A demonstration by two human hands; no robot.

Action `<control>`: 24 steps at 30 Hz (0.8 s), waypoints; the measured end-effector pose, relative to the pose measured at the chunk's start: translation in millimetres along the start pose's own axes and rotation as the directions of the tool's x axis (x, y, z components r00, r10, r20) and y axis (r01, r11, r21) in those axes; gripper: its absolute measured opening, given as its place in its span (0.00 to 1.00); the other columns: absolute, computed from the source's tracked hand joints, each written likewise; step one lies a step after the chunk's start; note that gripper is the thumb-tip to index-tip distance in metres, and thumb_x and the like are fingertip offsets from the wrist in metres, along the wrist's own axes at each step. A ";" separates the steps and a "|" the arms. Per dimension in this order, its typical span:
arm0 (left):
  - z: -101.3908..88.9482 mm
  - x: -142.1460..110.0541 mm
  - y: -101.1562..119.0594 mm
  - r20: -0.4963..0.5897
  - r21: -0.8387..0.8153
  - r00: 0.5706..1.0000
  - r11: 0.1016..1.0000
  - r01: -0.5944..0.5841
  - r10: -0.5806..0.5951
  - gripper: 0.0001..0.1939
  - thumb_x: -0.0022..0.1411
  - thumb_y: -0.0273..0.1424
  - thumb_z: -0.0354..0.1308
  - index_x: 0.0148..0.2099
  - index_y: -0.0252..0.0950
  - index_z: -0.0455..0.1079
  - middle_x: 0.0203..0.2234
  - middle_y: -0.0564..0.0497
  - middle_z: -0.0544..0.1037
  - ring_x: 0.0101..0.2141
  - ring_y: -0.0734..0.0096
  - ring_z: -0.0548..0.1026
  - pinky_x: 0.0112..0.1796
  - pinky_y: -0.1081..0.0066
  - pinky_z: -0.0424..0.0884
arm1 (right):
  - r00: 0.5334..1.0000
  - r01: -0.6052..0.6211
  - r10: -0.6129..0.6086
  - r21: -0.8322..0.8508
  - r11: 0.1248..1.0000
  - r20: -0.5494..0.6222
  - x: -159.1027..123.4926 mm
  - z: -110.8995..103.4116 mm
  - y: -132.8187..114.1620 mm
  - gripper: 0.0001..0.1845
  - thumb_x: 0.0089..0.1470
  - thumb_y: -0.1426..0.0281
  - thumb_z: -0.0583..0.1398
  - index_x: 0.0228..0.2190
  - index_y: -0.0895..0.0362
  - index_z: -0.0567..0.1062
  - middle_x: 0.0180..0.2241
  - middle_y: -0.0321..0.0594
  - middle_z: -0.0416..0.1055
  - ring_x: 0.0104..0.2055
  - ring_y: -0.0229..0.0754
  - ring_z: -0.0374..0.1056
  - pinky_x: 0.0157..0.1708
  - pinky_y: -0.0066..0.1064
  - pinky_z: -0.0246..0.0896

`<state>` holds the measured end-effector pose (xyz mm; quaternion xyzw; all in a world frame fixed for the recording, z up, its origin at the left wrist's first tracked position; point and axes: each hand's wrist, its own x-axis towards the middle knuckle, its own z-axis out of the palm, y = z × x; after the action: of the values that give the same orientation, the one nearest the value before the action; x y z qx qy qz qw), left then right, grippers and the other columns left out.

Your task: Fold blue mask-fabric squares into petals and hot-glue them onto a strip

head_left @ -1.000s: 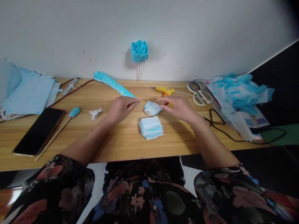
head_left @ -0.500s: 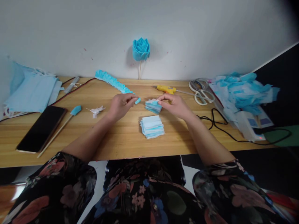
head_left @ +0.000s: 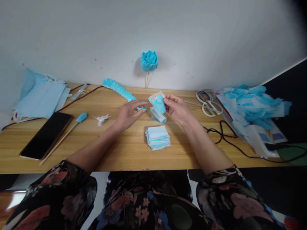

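Between the thumb and fingers of my right hand (head_left: 177, 109) is a light-blue mask-fabric piece (head_left: 159, 103), lifted and tilted, with a pale layer at its upper edge. Just below it lies a small pile of cut fabric pieces (head_left: 158, 117). My left hand (head_left: 129, 115) is apart from it on the left, thumb and fingers spread, beside the near end of a row of folded blue petals (head_left: 119, 89). A bit of blue shows behind its fingertips; whether they touch it I cannot tell. Closer to me sits a neater stack of white and blue squares (head_left: 157, 138).
A blue fabric rose (head_left: 149, 61) on a stick leans on the wall. To the left are a phone (head_left: 46, 135), a stick with a blue tip (head_left: 63, 138) and face masks (head_left: 39, 99). Scissors (head_left: 211, 108), a black cable (head_left: 236, 145) and heaped fabric scraps (head_left: 251, 100) are on the right.
My right hand has raised a blue fabric piece off the small pile. The fingers of my left hand have spread from a pinch. The view has tilted slightly upward.
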<state>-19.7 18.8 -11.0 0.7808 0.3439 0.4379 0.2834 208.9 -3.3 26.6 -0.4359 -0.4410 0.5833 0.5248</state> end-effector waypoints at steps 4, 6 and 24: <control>5.4 -2.9 -2.1 0.071 -0.035 0.996 0.998 -0.058 0.060 0.22 0.66 0.37 0.62 0.60 0.38 0.74 0.50 0.43 0.83 0.49 0.60 0.80 0.53 0.60 0.73 | 1.000 -0.006 0.008 0.116 0.993 -0.016 -2.0 0.1 9.2 0.20 0.37 0.57 0.77 0.28 0.53 0.79 0.27 0.31 0.75 0.28 0.35 0.68 0.32 0.28 0.67; 8.9 -3.2 -1.1 0.118 -0.026 0.990 0.997 -0.068 0.071 0.23 0.66 0.36 0.63 0.62 0.38 0.73 0.52 0.43 0.82 0.51 0.59 0.79 0.55 0.58 0.72 | 1.000 -0.012 0.012 0.150 0.989 -0.003 -4.2 -0.9 11.2 0.20 0.37 0.57 0.77 0.29 0.53 0.79 0.28 0.31 0.76 0.29 0.35 0.69 0.33 0.28 0.68; 27.0 -0.9 11.3 0.177 -0.017 0.972 0.987 0.158 -0.152 0.30 0.62 0.24 0.57 0.66 0.37 0.69 0.47 0.46 0.83 0.45 0.64 0.80 0.46 0.66 0.75 | 0.971 0.144 -0.132 0.046 0.989 -0.198 1.7 -19.6 6.8 0.21 0.46 0.50 0.70 0.29 0.51 0.71 0.34 0.36 0.76 0.42 0.43 0.74 0.39 0.34 0.71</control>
<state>7.0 7.4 -15.3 0.7826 0.3708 0.3493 0.3578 226.3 -0.9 15.4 -0.4430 -0.3992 0.5131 0.6173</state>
